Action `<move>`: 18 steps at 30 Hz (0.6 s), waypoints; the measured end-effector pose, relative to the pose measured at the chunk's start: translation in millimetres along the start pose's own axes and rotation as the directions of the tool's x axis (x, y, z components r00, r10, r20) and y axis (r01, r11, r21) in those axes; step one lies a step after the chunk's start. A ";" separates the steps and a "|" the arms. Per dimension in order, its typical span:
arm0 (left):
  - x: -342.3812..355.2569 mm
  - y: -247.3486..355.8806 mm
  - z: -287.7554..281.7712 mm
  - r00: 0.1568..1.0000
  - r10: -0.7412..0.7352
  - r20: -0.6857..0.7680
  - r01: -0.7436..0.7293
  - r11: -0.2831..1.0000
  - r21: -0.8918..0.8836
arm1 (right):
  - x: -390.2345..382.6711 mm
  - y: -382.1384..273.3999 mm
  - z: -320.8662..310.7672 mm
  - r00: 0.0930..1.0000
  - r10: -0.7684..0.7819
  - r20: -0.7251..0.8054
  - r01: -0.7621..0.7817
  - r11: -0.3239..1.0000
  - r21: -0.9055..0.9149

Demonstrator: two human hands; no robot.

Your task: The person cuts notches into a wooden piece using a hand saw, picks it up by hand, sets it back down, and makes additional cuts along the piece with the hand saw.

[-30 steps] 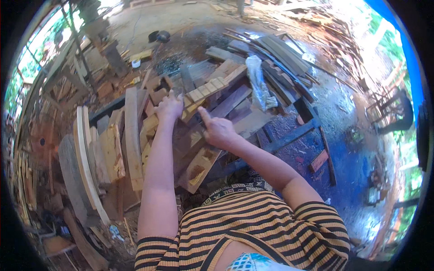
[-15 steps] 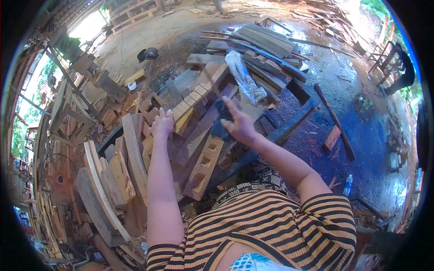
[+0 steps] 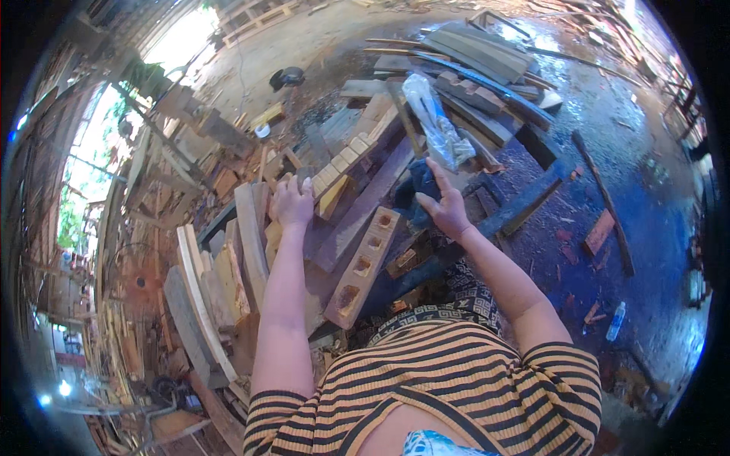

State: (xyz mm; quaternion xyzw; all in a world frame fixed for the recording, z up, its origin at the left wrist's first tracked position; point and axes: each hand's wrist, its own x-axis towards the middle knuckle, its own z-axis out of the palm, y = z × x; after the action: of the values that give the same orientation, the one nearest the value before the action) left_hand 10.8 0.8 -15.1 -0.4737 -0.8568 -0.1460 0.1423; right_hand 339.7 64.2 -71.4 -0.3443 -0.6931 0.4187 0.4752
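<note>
A pale wooden beam (image 3: 346, 158) with a row of evenly spaced cuts along its edge lies slanting across the wood pile. My left hand (image 3: 293, 204) is curled over its near end, fingers closed on the wood. To the right, my right hand (image 3: 447, 204) grips the dark blue handle of what looks like a handsaw (image 3: 420, 185), index finger stretched along it. Its narrow brownish blade points away from me, to the right of the cut edge and apart from it. Between my arms rests a timber with several square holes (image 3: 366, 266).
Curved planks (image 3: 204, 292) stand stacked at the left. A clear plastic bag (image 3: 435, 121) lies on boards ahead, with a heap of planks (image 3: 483, 53) behind. A dark steel-like beam (image 3: 525, 205), a long stick (image 3: 604, 201) and a water bottle (image 3: 617, 321) are at the right.
The whole view has shifted, so things sit farther right. The blurred saw has swung rightward, off the cut beam, and its blade now shows more clearly. My left hand keeps its place on the beam.
</note>
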 end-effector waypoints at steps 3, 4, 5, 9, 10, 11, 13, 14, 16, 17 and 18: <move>-5.5 -7.9 -5.3 0.988 0.156 0.015 -0.155 0.986 -0.053 | -2.0 -2.5 0.3 0.998 -0.056 -0.005 0.056 0.994 0.094; -8.2 -20.8 -2.1 0.974 0.225 0.026 -0.224 0.974 -0.045 | -1.8 -6.8 5.5 0.999 -0.033 0.031 0.029 0.991 0.128; -11.2 -34.6 0.2 0.957 0.286 0.036 -0.285 0.958 -0.037 | -2.0 -10.6 9.0 0.996 -0.056 0.075 0.044 0.987 0.153; -20.0 -9.7 -14.3 0.948 0.308 0.084 -0.311 0.950 0.029 | -5.0 -7.3 2.9 1.000 -0.002 0.006 0.001 0.993 0.120; -17.6 -2.1 -17.7 0.944 0.302 0.131 -0.309 0.951 0.033 | -3.8 -3.2 1.7 0.997 -0.063 -0.036 0.067 0.994 0.092; -16.3 1.5 -19.3 0.938 0.296 0.181 -0.307 0.951 0.032 | -3.4 -0.8 1.7 0.989 -0.123 -0.079 0.128 0.990 0.063; -17.7 -1.4 -18.0 0.957 0.231 0.174 -0.238 0.971 0.020 | -5.4 -2.4 1.8 0.998 -0.031 -0.052 0.039 0.985 0.166; -21.6 -6.8 -19.2 0.969 0.188 0.161 -0.195 0.980 0.033 | -4.1 -0.8 5.5 0.999 -0.052 -0.013 0.053 0.982 0.179; -25.1 -4.5 -27.7 0.977 0.210 -0.033 -0.210 0.978 0.019 | -2.7 3.1 6.8 0.995 -0.077 -0.066 0.087 0.983 0.160; -27.2 -5.4 -33.5 0.982 0.184 -0.040 -0.183 0.983 0.022 | -2.5 3.1 9.6 0.995 -0.090 -0.042 0.095 0.982 0.165; -26.6 -2.6 -39.9 0.974 0.193 -0.117 -0.196 0.980 -0.017 | -2.4 2.4 9.8 0.995 -0.079 -0.055 0.087 0.981 0.171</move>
State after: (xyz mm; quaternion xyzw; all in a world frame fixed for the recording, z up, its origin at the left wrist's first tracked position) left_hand 26.3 -36.5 11.1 -0.5480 -0.7945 -0.1709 0.1982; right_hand 331.4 60.6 -76.4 -0.2825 -0.6564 0.4488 0.5366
